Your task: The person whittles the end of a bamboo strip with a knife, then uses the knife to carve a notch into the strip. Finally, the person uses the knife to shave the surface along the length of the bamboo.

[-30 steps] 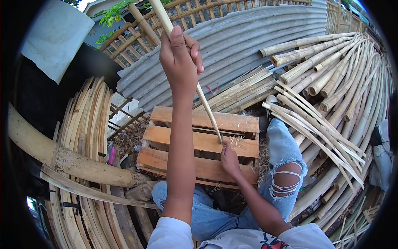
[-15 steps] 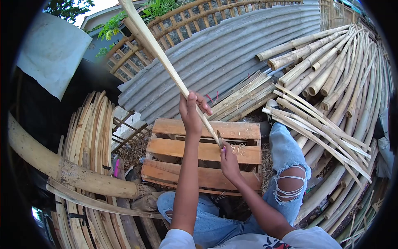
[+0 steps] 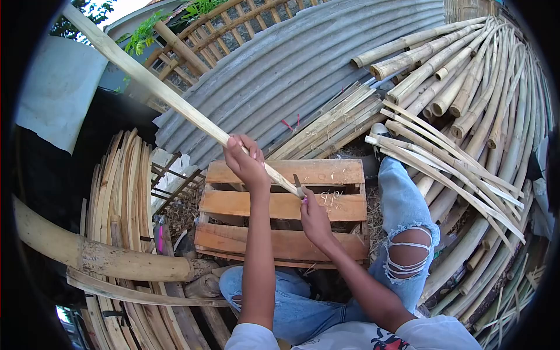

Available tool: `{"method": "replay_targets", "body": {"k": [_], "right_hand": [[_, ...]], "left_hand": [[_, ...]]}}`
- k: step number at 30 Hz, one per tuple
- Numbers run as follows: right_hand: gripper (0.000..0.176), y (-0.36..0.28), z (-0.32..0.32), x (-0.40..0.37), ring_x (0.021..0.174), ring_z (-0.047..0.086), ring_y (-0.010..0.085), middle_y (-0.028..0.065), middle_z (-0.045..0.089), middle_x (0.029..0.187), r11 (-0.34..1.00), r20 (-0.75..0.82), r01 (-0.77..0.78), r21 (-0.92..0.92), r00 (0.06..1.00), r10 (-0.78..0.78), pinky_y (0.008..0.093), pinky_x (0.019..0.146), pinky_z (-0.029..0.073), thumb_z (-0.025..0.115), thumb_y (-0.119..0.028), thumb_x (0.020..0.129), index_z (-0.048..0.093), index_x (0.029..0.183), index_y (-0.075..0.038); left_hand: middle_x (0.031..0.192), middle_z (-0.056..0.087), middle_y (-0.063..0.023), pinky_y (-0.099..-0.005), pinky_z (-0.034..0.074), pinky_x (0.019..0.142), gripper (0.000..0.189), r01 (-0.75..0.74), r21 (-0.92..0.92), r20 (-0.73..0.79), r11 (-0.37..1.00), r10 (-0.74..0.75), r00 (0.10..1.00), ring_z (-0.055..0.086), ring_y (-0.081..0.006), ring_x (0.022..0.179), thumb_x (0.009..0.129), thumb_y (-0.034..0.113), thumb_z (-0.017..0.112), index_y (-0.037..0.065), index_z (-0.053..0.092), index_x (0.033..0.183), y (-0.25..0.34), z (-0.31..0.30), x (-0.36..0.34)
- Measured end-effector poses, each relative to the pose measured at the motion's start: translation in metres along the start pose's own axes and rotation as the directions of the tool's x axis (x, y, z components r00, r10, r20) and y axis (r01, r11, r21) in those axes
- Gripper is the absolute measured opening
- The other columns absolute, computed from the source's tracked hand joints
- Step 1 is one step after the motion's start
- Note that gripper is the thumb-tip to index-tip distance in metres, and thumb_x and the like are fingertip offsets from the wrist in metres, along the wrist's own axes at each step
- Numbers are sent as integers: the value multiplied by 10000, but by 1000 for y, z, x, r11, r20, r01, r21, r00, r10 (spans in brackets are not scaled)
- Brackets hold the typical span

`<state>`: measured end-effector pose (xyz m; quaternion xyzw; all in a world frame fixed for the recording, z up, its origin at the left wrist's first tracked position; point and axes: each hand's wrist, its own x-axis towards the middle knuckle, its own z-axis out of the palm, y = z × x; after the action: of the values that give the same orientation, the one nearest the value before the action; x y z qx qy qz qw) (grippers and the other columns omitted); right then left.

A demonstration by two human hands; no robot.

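Note:
My left hand [image 3: 247, 163] is closed around a long pale bamboo strip [image 3: 169, 96], which slants from the upper left down to the slatted wooden crate [image 3: 280, 204]. In my right hand [image 3: 315, 219] is a knife [image 3: 298, 183]; its blade stands up beside the strip's lower end, and my fingers hide the handle. The blade appears to touch the strip, though the exact contact is hard to make out. Several thin curled shavings [image 3: 331, 199] lie on the crate top, just right of the knife.
Whole bamboo poles [image 3: 466, 105] fan out on the right, with split strips [image 3: 449, 169] lying over them. At left are stacked slats [image 3: 125, 186] and a thick bamboo pole [image 3: 134, 262]. Corrugated metal sheeting [image 3: 280, 76] stands behind the crate. My bent knee [image 3: 409, 251] is right of the crate.
The bamboo strip's upper end has swung left, tilting it further over. My left hand has moved left and slightly down with it. My right hand and the knife have shifted slightly left.

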<state>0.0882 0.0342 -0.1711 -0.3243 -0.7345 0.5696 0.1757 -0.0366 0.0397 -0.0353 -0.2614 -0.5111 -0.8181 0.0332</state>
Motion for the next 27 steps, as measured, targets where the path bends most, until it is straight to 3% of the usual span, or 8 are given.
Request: {"method": "replay_targets", "body": {"k": [4,9,11,15,19,22,24,27], "right_hand": [[391,0,-3,-11,704,604,456,254,606,693,976,29,-123,-177,991,130,556,675,453,360,-248,969,358,1348,-152],[425,9,1,-5,696,613,450,253,620,711,978,39,-10,-208,999,18,563,668,466,373,-245,957,350,1371,-151],[432,35,12,-11,708,626,438,261,625,724,922,27,-115,-370,991,135,550,674,475,379,-220,946,357,1371,-146],[463,-4,-7,-13,726,645,424,259,638,737,937,35,-18,-349,999,32,532,686,492,373,-196,926,347,1382,-120],[416,43,10,-19,769,622,454,265,637,799,849,91,-68,-524,987,135,561,736,464,411,-214,912,381,1319,-134],[395,38,-1,-3,815,617,455,266,636,847,907,82,-39,-418,993,80,557,755,461,411,-222,912,403,1295,-127],[392,34,-16,4,878,616,440,271,634,911,942,18,-35,-333,999,44,535,763,463,418,-230,906,420,1277,-103],[403,51,-25,14,868,613,435,272,626,915,973,-80,-1,-232,997,-18,526,753,456,440,-223,905,412,1284,-91]], "left_hand": [[574,287,25,-191,189,360,375,-31,-7,-20,1000,31,999,248,-45,440,978,431,402,131,325,767,3,0,-6],[574,290,27,-193,191,359,370,-31,-4,42,1000,31,999,245,-43,434,987,421,379,127,318,771,1,2,-10],[575,298,26,-193,196,357,360,-32,-15,68,999,33,997,256,-40,432,992,407,371,125,317,775,0,3,-10],[574,323,24,-186,230,355,329,-61,27,126,998,57,990,285,-38,424,1005,359,353,115,334,784,-12,-1,-8],[560,338,30,-182,257,359,365,-87,50,109,995,81,991,306,-32,411,990,391,393,109,349,763,-22,-3,-5],[551,342,22,-186,239,349,364,-137,57,145,989,127,981,281,-30,401,991,398,389,109,355,773,-23,-4,-1],[601,443,-11,-197,364,400,303,35,-8,209,999,-33,977,420,-64,449,981,367,430,90,399,864,-17,-10,-4],[724,545,-64,-245,502,575,259,-96,-159,135,983,118,984,580,-130,622,960,314,501,74,410,993,-18,1,-11]]}}
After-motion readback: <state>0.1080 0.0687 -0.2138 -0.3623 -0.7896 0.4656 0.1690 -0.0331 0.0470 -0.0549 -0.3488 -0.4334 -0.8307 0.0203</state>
